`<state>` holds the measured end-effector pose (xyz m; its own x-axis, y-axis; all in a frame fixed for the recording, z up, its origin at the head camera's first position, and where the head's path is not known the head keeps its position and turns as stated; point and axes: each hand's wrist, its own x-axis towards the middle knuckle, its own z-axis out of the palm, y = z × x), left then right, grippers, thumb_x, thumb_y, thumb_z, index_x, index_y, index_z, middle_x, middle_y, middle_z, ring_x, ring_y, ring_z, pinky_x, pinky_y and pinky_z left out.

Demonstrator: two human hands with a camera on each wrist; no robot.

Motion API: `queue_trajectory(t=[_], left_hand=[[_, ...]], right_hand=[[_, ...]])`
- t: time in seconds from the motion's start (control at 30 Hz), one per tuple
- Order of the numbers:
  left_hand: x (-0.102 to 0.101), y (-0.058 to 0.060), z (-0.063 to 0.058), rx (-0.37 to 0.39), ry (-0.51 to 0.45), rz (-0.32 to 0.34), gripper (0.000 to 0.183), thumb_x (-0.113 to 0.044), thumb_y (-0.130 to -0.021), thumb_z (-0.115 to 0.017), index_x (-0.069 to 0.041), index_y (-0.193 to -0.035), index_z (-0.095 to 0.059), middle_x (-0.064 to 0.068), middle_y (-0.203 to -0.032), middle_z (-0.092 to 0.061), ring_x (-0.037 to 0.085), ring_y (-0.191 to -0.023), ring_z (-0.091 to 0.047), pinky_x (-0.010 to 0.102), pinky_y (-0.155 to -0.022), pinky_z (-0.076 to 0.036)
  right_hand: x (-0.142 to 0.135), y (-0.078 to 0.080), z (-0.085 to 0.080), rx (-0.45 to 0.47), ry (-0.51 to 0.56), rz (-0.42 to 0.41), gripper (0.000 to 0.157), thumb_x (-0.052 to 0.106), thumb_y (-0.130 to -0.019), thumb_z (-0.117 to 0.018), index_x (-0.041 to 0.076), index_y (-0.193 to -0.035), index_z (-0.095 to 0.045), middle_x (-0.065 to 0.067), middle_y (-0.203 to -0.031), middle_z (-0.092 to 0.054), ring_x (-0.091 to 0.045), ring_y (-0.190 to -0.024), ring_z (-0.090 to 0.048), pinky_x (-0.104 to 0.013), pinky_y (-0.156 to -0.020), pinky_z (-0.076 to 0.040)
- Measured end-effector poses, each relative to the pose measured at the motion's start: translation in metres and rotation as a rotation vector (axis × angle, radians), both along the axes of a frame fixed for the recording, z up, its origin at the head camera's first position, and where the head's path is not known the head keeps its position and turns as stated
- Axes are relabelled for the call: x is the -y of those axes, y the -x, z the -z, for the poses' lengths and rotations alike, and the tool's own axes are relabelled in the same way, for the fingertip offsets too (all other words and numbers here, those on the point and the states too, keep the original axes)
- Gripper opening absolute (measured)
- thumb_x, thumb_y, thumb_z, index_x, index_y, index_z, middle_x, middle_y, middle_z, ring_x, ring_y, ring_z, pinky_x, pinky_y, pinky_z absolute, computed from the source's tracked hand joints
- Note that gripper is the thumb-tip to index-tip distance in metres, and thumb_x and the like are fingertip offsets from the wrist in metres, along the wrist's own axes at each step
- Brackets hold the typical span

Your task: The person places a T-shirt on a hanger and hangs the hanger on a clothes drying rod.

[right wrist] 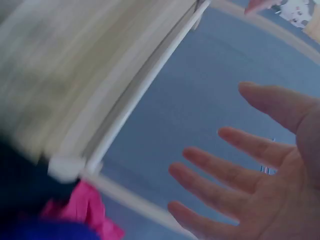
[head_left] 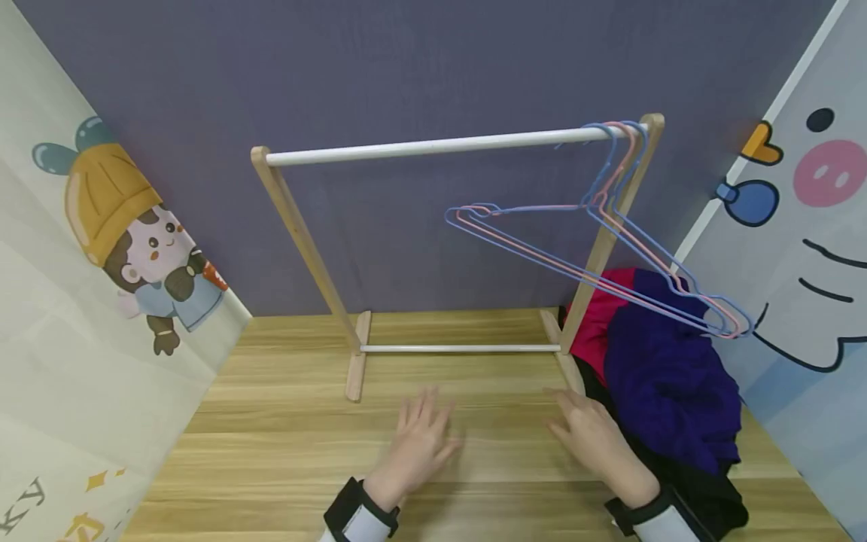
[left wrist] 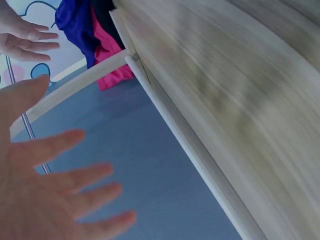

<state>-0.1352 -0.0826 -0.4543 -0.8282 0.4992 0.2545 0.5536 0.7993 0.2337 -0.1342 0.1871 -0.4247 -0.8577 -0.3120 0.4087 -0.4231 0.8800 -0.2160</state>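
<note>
Wooden tabletop [head_left: 271, 467] stretches beneath my left hand [head_left: 416, 446] and right hand [head_left: 599, 440], both loosely splayed. At my right hand's two o'clock, clothes [head_left: 670, 376] lie heaped; at twelve stands the rack [head_left: 302, 241], its white bar [head_left: 420, 144] carrying blue and pink hangers [head_left: 599, 199] at one.

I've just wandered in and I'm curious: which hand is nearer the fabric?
Right. The right hand is close beside the fabric; the left hand is farther away, off to the left of it.
</note>
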Motion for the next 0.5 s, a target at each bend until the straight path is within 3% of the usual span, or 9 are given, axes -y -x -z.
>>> queue_trajectory(t=[0.2,0.5], left_hand=[[0.011,0.000,0.000,-0.099,-0.014,0.082,0.043,-0.033,-0.084,-0.055,-0.008,-0.118,-0.048,0.023,-0.123,-0.047,0.036,-0.113,-0.041,0.055,-0.091,-0.038],[0.018,-0.003,0.004,-0.131,-0.043,0.127,0.037,-0.027,-0.082,-0.058,-0.006,-0.112,-0.053,0.020,-0.116,-0.053,0.033,-0.108,-0.046,0.052,-0.089,-0.041]], right_hand=[[-0.047,0.008,-0.009,0.034,-0.051,0.064,0.042,0.011,-0.068,-0.071,-0.001,-0.105,-0.055,-0.021,-0.092,-0.060,-0.036,-0.078,-0.057,-0.051,-0.061,-0.050],[-0.104,0.010,0.004,0.244,-0.120,0.211,0.055,0.019,-0.064,-0.073,-0.004,-0.109,-0.050,-0.033,-0.094,-0.049,-0.047,-0.080,-0.049,-0.059,-0.056,-0.047]])
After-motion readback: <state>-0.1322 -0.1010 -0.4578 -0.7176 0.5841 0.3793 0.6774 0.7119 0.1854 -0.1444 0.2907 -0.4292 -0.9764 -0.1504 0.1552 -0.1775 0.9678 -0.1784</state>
